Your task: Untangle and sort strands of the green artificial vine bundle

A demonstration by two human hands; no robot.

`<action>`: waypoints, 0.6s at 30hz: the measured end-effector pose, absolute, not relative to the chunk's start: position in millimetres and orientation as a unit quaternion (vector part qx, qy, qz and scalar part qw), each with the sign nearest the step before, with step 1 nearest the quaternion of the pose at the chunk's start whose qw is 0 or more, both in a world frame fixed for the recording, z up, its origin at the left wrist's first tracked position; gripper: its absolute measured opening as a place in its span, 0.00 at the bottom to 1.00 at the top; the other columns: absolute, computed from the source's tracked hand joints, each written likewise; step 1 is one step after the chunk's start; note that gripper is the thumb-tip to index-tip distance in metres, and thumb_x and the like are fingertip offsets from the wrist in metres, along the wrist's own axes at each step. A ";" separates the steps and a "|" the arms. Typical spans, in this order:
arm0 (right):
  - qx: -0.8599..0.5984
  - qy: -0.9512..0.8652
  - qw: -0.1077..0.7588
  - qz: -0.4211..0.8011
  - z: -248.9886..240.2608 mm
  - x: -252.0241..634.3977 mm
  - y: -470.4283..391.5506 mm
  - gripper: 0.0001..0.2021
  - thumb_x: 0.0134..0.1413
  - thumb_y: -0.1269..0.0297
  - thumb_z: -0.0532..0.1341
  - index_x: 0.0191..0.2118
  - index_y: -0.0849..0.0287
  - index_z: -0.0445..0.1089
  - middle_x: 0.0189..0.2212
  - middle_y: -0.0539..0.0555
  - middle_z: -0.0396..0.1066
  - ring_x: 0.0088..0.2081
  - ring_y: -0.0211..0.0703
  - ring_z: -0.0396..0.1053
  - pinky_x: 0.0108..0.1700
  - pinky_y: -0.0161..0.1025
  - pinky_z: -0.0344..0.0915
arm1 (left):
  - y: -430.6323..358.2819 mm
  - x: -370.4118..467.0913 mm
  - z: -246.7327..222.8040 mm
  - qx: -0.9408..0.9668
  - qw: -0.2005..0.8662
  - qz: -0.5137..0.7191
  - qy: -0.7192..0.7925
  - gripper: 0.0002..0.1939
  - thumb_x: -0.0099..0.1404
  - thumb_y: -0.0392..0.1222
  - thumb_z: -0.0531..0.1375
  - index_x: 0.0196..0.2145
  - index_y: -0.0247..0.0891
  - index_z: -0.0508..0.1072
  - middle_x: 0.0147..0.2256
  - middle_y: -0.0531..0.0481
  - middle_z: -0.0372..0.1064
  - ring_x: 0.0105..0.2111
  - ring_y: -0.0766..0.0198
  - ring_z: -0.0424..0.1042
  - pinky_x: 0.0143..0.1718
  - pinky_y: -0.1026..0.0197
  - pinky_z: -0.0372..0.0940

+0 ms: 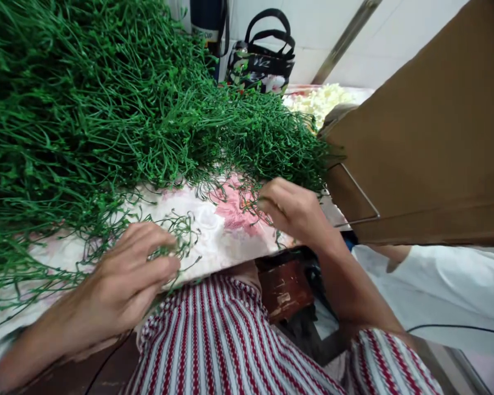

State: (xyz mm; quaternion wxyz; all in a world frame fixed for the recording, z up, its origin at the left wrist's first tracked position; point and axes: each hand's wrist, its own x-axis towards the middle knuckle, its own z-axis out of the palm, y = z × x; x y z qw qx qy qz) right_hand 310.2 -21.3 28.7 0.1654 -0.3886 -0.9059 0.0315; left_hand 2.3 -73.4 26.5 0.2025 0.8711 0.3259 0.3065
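Note:
A large heap of green plastic stems [119, 104] covers the back and left of the table, with small curled tips. My left hand [127, 274] is at the table's front edge, its thumb and fingers closed round a small bunch of green stems [183, 233] that sticks out to the right. My right hand [292, 211] is further right, over the pink flower print, its fingers pinched together beside a few loose stems. What it holds, if anything, is too small to make out.
A floral tablecloth [206, 225] covers the table. A black handbag [263, 63] and a dark bottle [206, 24] stand behind the heap. Pale yellow pieces [323, 101] lie at the back right. A large cardboard box [432, 137] rises at the right, with a bent metal wire [360, 189].

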 end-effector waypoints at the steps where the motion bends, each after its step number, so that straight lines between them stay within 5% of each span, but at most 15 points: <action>1: -0.439 -0.884 0.160 0.004 26.3 314.0 -10.8 0.06 0.57 0.68 0.52 0.36 0.59 0.65 0.34 0.54 0.67 0.34 0.39 0.64 0.33 0.35 0.58 | -68.6 6.1 25.8 0.868 0.205 0.300 0.338 0.13 0.55 0.26 0.53 0.32 0.43 0.70 0.36 0.47 0.67 0.37 0.59 0.66 0.38 0.53 0.61; 5: -0.522 -0.840 0.117 -0.090 15.5 315.8 15.5 0.19 0.52 0.64 0.58 0.51 0.59 0.62 0.44 0.60 0.67 0.40 0.49 0.64 0.40 0.43 0.59 | -57.0 26.7 18.8 0.804 0.208 0.367 0.420 0.09 0.57 0.29 0.55 0.32 0.40 0.70 0.46 0.46 0.61 0.47 0.58 0.63 0.46 0.54 0.61; 8: -0.504 -0.834 0.201 -0.099 13.4 303.9 14.3 0.14 0.53 0.64 0.58 0.47 0.58 0.66 0.44 0.59 0.68 0.44 0.52 0.63 0.46 0.49 0.56 | -50.8 37.2 14.1 0.750 0.243 0.410 0.459 0.07 0.57 0.29 0.55 0.29 0.38 0.71 0.43 0.47 0.62 0.46 0.60 0.63 0.48 0.54 0.60; 14: -0.322 -0.860 0.326 0.226 6.1 243.5 -9.3 0.05 0.54 0.64 0.58 0.35 0.59 0.69 0.28 0.53 0.68 0.32 0.39 0.64 0.35 0.38 0.61 | -35.3 51.6 14.5 0.700 0.307 0.456 0.456 0.05 0.58 0.33 0.58 0.26 0.36 0.72 0.26 0.52 0.58 0.30 0.67 0.62 0.34 0.61 0.62; 18: -0.309 -0.814 0.372 0.321 -11.6 216.4 -16.1 0.07 0.54 0.64 0.58 0.29 0.60 0.66 0.24 0.49 0.63 0.28 0.36 0.61 0.32 0.35 0.59 | -37.7 54.1 15.1 0.701 0.294 0.473 0.446 0.06 0.61 0.35 0.56 0.33 0.38 0.73 0.32 0.50 0.62 0.37 0.65 0.64 0.41 0.60 0.63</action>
